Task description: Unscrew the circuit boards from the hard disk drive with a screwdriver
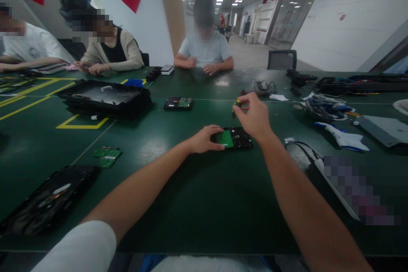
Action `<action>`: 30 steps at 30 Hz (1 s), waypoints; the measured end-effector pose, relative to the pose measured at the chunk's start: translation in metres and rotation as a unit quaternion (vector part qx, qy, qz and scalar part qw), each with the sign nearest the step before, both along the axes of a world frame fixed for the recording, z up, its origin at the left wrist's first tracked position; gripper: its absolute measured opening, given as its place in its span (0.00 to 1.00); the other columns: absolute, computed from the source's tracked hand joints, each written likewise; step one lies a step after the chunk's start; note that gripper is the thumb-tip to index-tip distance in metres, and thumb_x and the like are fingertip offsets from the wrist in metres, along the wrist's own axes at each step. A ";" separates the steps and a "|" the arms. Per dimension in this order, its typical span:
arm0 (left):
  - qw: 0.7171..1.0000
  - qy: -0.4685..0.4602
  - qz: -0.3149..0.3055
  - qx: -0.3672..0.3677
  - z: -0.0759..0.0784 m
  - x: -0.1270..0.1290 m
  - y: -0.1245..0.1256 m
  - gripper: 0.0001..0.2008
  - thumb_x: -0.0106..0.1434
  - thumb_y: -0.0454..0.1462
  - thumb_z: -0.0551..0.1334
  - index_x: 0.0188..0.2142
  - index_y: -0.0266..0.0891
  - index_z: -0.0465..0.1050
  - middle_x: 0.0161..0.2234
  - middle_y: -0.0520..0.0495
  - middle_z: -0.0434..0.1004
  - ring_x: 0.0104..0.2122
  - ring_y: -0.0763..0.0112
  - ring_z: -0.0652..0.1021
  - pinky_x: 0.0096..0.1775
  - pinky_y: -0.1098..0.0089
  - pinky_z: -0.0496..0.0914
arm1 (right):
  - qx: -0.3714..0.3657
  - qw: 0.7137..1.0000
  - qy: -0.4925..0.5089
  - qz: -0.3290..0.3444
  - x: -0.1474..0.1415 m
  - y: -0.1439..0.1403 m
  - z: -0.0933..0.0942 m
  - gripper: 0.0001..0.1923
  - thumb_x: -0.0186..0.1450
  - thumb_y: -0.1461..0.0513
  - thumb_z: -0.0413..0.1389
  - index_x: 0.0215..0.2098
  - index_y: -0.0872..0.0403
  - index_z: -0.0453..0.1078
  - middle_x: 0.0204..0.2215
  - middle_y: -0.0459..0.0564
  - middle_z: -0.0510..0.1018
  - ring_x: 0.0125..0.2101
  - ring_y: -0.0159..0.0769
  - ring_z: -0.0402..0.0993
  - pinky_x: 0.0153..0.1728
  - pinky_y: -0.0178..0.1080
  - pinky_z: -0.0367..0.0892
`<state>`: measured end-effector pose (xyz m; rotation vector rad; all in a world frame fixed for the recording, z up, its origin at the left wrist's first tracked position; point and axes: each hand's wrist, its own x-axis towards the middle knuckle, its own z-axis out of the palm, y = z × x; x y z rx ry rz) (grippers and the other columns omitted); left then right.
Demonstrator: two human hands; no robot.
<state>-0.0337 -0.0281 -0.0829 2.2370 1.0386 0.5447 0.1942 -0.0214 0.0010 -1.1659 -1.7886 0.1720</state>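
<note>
A hard drive lies flat on the green table with its green circuit board facing up. My left hand grips the drive's left end, thumb along the near edge and fingers along the far edge. Just above the drive, my right hand pinches a small screwdriver with a yellow and black handle. Its tip points downward over the drive; whether it touches a screw cannot be made out. Farther back sits a second hard drive, also with a green board showing.
Loose green circuit boards and a black casing lie at the left, with stacked black panels behind. Bundled cables, a grey metal box and a blue-white glove are on the right. A person sits opposite.
</note>
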 end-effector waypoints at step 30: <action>1.000 -0.007 -0.002 -0.008 -0.002 0.000 0.002 0.45 0.55 0.57 0.71 0.66 0.40 0.67 0.68 0.38 0.62 0.66 0.46 0.66 0.66 0.50 0.62 | 0.044 0.997 -0.065 0.001 -0.003 -0.008 0.010 0.08 0.64 0.64 0.58 0.42 0.50 0.72 0.40 0.53 0.80 0.40 0.45 0.77 0.45 0.49 0.73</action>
